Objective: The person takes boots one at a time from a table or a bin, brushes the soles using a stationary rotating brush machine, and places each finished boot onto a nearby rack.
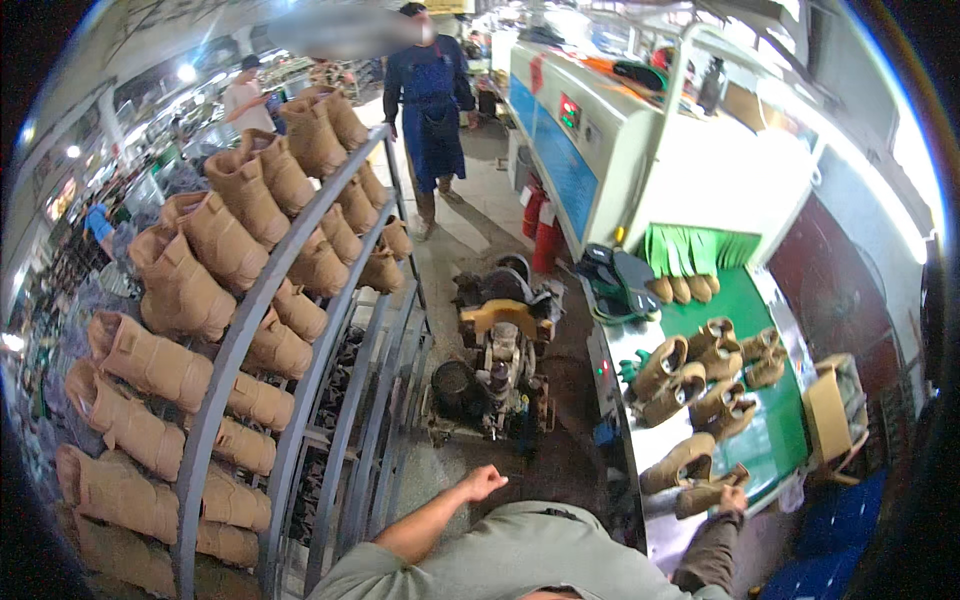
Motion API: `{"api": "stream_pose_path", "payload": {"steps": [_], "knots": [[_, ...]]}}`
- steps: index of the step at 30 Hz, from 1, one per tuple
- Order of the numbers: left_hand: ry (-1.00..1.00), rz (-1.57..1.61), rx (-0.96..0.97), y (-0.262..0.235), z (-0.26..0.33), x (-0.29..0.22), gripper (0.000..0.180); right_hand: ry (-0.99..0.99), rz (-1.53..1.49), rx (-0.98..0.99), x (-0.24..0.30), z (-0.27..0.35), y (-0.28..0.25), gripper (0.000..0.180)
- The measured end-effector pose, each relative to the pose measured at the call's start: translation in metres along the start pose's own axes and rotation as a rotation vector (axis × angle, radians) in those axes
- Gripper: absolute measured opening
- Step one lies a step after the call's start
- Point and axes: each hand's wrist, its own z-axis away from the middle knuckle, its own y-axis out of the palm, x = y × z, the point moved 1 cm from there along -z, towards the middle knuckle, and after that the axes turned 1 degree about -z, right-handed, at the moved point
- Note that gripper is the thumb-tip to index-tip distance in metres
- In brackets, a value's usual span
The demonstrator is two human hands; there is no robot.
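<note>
The right hand (733,498) is down on a tan boot (708,494) that lies on its side at the near end of the green belt (778,432). The fingers are closed on the top edge of the boot. This boot is right at the edge of the belt, closest to the person. Another tan boot (680,463) lies just beside it, a little farther up. More boots (700,375) sit in pairs up the belt, near the green flaps (690,248) of the big white machine (640,160).

The left hand (482,482) is out in front over the floor, curled shut like a loose fist. It holds nothing and touches nothing. It is well apart from the boot.

On the left stands a tall grey rack (300,330) full of tan boots. A small motor machine (497,365) sits on the floor between the rack and the belt. The open floor there is narrow. A cardboard box (832,410) sits on the far side of the belt. Another person in a blue apron (432,105) walks far up the aisle.
</note>
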Motion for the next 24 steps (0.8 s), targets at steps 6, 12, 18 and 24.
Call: {"api": "stream_pose_path", "payload": {"steps": [6, 12, 18, 24], "knots": [[0.289, 0.282, 0.206, -0.013, -0.012, -0.089, 0.026, -0.237, -0.717, 0.284, 0.215, -0.018, -0.197, 0.027], [0.838, 0.298, 0.351, -0.057, -0.04, -0.349, 0.054, -0.505, -0.905, 0.255, 0.363, 0.009, -0.283, 0.027], [0.522, 0.194, 0.355, -0.103, -0.049, -0.34, 0.06, -0.068, -1.44, 0.483, 0.456, -0.032, -0.186, 0.032], [0.361, 0.452, -0.124, -0.075, 0.051, -0.268, 0.108, 0.16, -1.385, 1.924, 0.564, -0.012, -0.06, 0.039]]}}
